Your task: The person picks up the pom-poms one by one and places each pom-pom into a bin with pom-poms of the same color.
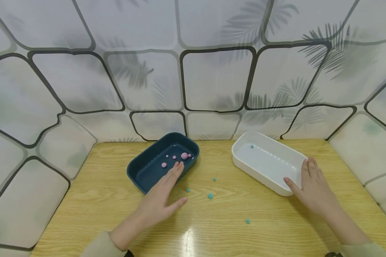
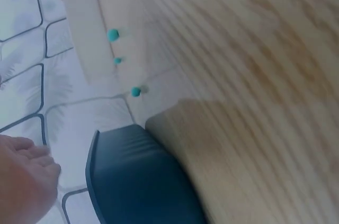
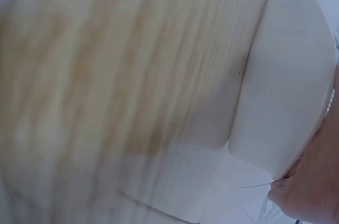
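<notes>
My left hand (image 1: pixel 159 203) is held over the near right side of a dark blue tray (image 1: pixel 148 175), fingers straight and thumb spread, holding nothing. Inside that tray lie several pink balls (image 1: pixel 184 156) of different sizes. At the right, my right hand (image 1: pixel 316 189) rests on the end of a white tray (image 1: pixel 263 160), its fingers extended along the rim and the thumb at the near side. One small teal ball (image 1: pixel 252 146) sits in the white tray. Several more teal balls (image 1: pixel 210 196) lie on the table between and in front of the trays.
The wooden table (image 1: pixel 212 232) has a light shine near its front. Behind it and at both sides hangs a white cloth (image 1: pixel 215 78) with dark outlines and leaf prints. The left wrist view shows the blue tray's outer wall (image 2: pixel 137 176) close by.
</notes>
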A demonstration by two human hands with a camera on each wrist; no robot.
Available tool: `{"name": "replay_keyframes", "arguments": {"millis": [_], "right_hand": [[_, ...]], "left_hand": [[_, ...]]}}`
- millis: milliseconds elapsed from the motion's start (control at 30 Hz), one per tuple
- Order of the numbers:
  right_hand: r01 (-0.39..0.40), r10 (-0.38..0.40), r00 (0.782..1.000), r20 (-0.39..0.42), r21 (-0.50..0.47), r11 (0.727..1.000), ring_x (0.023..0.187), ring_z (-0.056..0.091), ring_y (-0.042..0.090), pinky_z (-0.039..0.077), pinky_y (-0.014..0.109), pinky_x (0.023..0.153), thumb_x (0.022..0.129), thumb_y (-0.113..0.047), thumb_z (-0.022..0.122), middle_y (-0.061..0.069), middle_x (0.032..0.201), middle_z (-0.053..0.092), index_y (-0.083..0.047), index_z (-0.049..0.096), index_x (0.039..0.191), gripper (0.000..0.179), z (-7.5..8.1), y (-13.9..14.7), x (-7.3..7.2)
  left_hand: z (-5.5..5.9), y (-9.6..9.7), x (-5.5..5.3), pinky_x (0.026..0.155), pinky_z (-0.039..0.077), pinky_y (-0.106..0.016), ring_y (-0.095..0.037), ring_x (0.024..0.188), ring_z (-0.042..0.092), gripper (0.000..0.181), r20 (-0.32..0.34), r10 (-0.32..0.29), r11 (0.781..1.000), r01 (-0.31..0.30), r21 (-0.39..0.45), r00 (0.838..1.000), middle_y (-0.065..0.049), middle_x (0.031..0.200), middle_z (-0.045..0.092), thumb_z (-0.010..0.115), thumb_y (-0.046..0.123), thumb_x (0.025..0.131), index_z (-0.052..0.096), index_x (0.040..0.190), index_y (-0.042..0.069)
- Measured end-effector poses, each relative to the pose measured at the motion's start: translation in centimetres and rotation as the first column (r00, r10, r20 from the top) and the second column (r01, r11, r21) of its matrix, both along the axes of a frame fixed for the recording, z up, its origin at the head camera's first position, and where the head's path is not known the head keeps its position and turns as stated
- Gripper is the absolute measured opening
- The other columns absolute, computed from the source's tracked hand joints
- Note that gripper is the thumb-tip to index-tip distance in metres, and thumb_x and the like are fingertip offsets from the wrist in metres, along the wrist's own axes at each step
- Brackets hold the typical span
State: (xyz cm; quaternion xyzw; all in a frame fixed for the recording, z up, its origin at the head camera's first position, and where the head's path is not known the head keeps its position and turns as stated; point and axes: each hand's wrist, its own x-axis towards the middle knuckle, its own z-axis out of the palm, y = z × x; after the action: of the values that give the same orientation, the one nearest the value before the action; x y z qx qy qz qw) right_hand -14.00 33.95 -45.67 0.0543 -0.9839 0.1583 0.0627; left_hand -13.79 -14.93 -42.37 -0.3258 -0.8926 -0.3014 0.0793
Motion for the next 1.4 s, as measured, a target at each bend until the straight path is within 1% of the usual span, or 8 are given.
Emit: {"name": "replay_keyframes", "arguments": {"millis": [233,400,500,600,833,1000,1167,1400], "right_hand": [[0.006,-0.006,1.000,0.019,0.002,1.000,0.157,-0.003,0.064,-0.007,0.062,0.132,0.112,-0.050,0.045,0.049,0.165,-0.007,0.030,0.003,0.154,0.100,0.1,-0.2,0.1],[0.006,-0.006,1.000,0.026,0.005,1.000,0.157,-0.007,0.063,-0.007,0.062,0.132,0.112,-0.050,0.044,0.048,0.165,-0.010,0.030,0.003,0.154,0.099,0.2,-0.3,0.0],[0.005,-0.005,1.000,0.024,0.005,1.000,0.157,-0.007,0.063,-0.006,0.063,0.132,0.112,-0.050,0.044,0.047,0.165,-0.010,0.030,0.003,0.154,0.100,0.3,-0.3,-0.1],[0.004,-0.004,1.000,0.015,0.000,1.000,0.157,-0.006,0.063,-0.005,0.064,0.132,0.112,-0.050,0.045,0.047,0.166,-0.010,0.030,0.003,0.154,0.100,0.3,-0.4,-0.1],[0.007,-0.007,1.000,0.012,0.000,1.000,0.157,-0.004,0.064,-0.003,0.064,0.132,0.112,-0.051,0.045,0.048,0.166,-0.008,0.030,0.004,0.154,0.100,0.2,-0.3,-0.1],[0.010,-0.010,1.000,0.021,-0.004,1.000,0.157,-0.005,0.064,-0.001,0.066,0.131,0.111,-0.051,0.046,0.047,0.166,-0.010,0.029,0.004,0.154,0.100,0.1,-0.2,-0.1],[0.009,-0.009,1.000,0.022,-0.001,1.000,0.157,-0.005,0.063,-0.003,0.065,0.132,0.112,-0.051,0.045,0.047,0.166,-0.010,0.029,0.003,0.154,0.100,0.1,-0.2,0.0],[0.007,-0.007,1.000,0.020,0.000,1.000,0.157,-0.006,0.063,-0.005,0.063,0.132,0.112,-0.051,0.046,0.047,0.165,-0.010,0.030,0.003,0.154,0.100,0.0,-0.2,0.1]], "left_hand": [[-1.0,0.9,0.2,0.119,0.045,-0.061,-0.035,0.157,0.041,0.084,-0.017,-0.099,0.993,0.100,0.067,0.995,-0.016,0.170,0.041,0.077,0.024,0.095,0.035,0.166,0.008],[-1.9,1.6,0.3,0.115,0.052,-0.054,-0.035,0.147,0.053,0.077,0.019,-0.115,0.984,0.111,0.139,0.993,-0.015,0.161,0.053,0.081,0.015,0.093,0.045,0.160,0.005],[-2.4,2.0,0.4,0.112,0.054,-0.052,-0.035,0.143,0.057,0.072,0.068,-0.083,0.983,0.070,0.170,0.994,-0.014,0.157,0.058,0.082,0.011,0.092,0.050,0.156,0.004],[-2.8,2.4,0.3,0.113,0.053,-0.052,-0.033,0.143,0.058,0.067,0.131,-0.019,0.985,-0.004,0.172,0.991,-0.012,0.155,0.059,0.082,0.010,0.093,0.054,0.153,0.004],[-3.8,3.2,-0.2,0.117,0.050,-0.051,-0.031,0.139,0.061,0.059,0.263,0.125,0.978,-0.164,0.130,0.957,-0.012,0.149,0.063,0.081,0.008,0.093,0.058,0.148,0.003],[-5.0,3.7,-0.3,0.116,0.050,-0.052,-0.032,0.133,0.063,0.055,0.289,0.195,0.957,-0.247,0.153,0.937,-0.015,0.140,0.067,0.081,0.004,0.092,0.061,0.143,0.001],[-5.9,3.9,-0.5,0.108,0.056,-0.046,-0.031,0.124,0.067,0.050,0.307,0.211,0.943,-0.276,0.184,0.928,-0.015,0.133,0.069,0.079,-0.002,0.092,0.061,0.139,-0.002],[-6.2,4.1,-0.7,0.098,0.060,-0.037,-0.029,0.109,0.068,0.042,0.276,0.195,0.946,-0.255,0.202,0.941,-0.014,0.120,0.070,0.076,-0.009,0.090,0.065,0.131,-0.006]]}}
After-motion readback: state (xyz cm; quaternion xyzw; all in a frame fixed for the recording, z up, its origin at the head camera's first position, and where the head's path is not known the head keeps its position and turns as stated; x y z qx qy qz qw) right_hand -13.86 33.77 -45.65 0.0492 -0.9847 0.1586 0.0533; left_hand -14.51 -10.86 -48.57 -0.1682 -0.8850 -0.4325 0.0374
